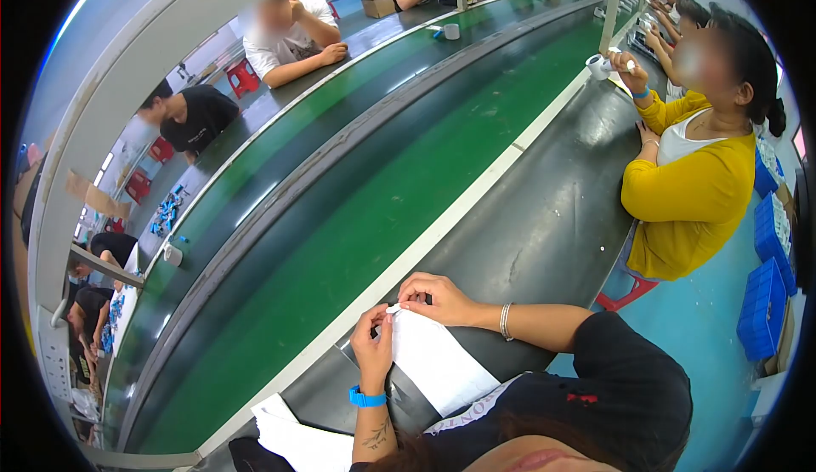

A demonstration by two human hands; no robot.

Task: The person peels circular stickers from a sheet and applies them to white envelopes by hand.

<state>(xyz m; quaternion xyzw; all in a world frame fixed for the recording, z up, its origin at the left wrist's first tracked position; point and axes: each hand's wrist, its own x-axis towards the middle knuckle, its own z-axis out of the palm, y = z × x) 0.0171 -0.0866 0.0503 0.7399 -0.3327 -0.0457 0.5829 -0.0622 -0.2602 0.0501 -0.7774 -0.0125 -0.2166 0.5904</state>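
Observation:
A long white cloth (438,366) runs from my lap across the dark bench edge up to my fingers. My left hand (372,349), with a blue band at the wrist, is closed in a pinch at the cloth's far end. Pinching the same end from the other side is my right hand (440,298), a silver bracelet on its wrist. Between the fingertips shows a small white tip (393,309); whether it is the folded cloth or a separate piece I cannot tell. Another white cloth (297,438) lies by my left forearm.
A green conveyor belt (365,242) runs beyond the dark bench (544,217). On my right, a person in a yellow top (693,191) holds a white object (626,64). Blue crates (765,306) stand behind them. White cups (172,255) sit along the far side, where several people work.

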